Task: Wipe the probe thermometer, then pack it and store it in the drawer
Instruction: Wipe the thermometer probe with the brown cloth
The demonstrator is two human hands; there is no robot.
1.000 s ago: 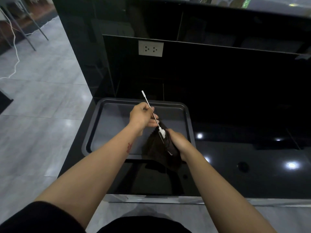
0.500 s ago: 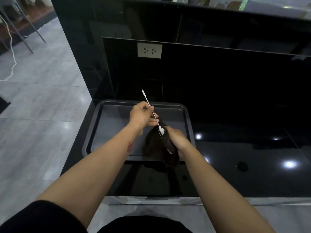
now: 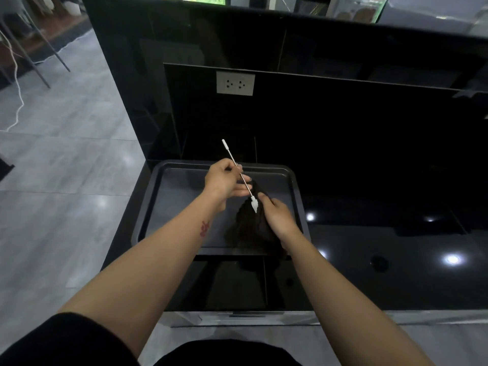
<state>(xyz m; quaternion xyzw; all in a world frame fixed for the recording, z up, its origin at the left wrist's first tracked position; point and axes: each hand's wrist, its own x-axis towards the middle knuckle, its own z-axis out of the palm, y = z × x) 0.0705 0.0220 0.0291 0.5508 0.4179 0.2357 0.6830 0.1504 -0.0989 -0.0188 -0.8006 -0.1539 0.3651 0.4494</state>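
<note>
The probe thermometer (image 3: 232, 159) is a thin metal rod with a white tip at the far end and a white head near me. My left hand (image 3: 224, 179) pinches its shaft in the middle, holding it slanted above the dark baking tray (image 3: 163, 196). My right hand (image 3: 277, 215) grips a dark cloth (image 3: 248, 228) that hangs down over the tray's near edge. The thermometer's white head touches the cloth at my right fingers.
The tray lies on a glossy black counter (image 3: 369, 247) with a black back wall carrying a white socket (image 3: 235, 83). A drawer front with a handle (image 3: 247, 315) is under the counter edge. Grey tiled floor (image 3: 66, 180) lies to the left.
The hands and thermometer hold nearly the same pose. My right hand with the cloth has shifted slightly along the thermometer's head.
</note>
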